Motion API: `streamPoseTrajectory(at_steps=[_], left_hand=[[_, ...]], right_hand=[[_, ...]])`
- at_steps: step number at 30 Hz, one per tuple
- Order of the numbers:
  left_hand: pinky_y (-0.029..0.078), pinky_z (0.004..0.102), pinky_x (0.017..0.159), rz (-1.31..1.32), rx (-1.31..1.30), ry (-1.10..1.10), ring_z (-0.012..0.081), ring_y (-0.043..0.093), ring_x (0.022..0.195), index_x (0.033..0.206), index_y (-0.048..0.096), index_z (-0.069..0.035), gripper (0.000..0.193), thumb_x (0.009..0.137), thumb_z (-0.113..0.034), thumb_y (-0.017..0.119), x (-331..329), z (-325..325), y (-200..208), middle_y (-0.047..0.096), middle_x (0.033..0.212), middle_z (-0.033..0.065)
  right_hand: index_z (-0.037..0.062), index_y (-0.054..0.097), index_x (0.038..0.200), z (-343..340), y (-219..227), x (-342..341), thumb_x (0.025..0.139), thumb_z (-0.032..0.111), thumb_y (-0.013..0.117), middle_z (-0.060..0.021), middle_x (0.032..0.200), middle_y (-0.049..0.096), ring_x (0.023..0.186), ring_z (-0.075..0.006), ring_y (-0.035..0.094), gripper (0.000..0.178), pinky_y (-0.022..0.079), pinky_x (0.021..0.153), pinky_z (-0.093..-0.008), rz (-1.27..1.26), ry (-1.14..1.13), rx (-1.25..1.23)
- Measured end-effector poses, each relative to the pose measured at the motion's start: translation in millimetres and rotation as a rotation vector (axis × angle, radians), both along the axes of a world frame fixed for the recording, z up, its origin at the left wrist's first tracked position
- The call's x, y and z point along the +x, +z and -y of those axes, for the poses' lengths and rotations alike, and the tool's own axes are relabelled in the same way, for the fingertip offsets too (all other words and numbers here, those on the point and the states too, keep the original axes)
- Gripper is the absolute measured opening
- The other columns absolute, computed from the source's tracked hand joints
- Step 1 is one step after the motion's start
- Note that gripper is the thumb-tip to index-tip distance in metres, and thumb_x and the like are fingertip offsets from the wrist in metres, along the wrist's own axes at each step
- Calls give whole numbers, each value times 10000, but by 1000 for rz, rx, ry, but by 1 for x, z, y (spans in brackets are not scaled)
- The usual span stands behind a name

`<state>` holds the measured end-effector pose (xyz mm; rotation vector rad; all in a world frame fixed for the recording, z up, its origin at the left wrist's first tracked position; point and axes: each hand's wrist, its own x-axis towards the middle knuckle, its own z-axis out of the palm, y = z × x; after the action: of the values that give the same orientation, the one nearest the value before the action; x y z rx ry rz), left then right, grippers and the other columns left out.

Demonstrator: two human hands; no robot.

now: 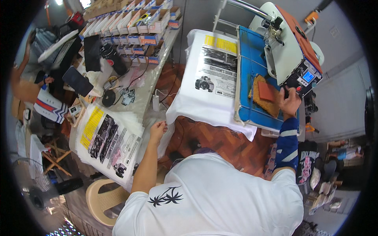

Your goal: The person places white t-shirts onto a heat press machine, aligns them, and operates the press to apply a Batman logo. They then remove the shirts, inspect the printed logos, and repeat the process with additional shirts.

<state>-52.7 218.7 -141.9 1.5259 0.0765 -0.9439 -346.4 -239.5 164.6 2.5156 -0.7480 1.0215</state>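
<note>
My right hand (289, 100) is closed around a dark handle at the front of the heat press (291, 47), beside its lit blue display. My left hand (158, 131) is held up with curled fingers between the table and the press; whatever is in it, if anything, cannot be made out. A white shirt (179, 104) drapes over the left part of the press's blue bed (250, 55), with a printed transfer sheet (216, 70) lying on it. On the bed's bare right part, left of my right hand, rest a brown-yellow pad (271, 108) and a reddish block (267, 91).
A stack of printed transfer sheets (110, 137) lies on the table at left. Behind it are a phone (77, 81), a black tape roll (108, 97) and box bins (138, 27). A beige chair (103, 200) and a fan (37, 196) stand lower left. Another person's arm (23, 63) shows far left.
</note>
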Motion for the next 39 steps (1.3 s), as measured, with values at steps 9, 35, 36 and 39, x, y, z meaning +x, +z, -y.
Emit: streamPoseTrajectory(at_steps=[9,35,36,39], left_hand=[[499,255,711,195,100,-63,104,629,811,1141,673,-34,232,1004,-210,613,58,32,-9,692,978,26],[509,366,969,139,-569,164,203,658,1080,1214,627,-14,384,977,-314,660,100,147,202,695,1154,98],[509,386,984,93,-735,151,217,655,1096,1222,623,-10,403,970,-321,668,98,160,215,691,1171,106],[503,429,1014,176,-997,262,248,652,1123,1225,625,-22,419,939,-318,701,54,141,259,689,1178,116]], right_hand=[[27,589,1037,123,-50,-48,848,264,665,-211,957,678,955,-426,631,313,462,888,-510,201,-512,200],[50,617,1067,63,-83,39,983,144,628,-60,1021,676,969,-183,653,127,534,867,-320,1053,252,1914],[66,624,1041,84,-60,62,974,153,646,-41,997,672,965,-171,651,112,529,857,-306,1205,431,1879],[20,581,1286,161,-10,81,1025,233,550,-136,1216,648,1135,-237,638,339,502,1023,-411,1197,886,1609]])
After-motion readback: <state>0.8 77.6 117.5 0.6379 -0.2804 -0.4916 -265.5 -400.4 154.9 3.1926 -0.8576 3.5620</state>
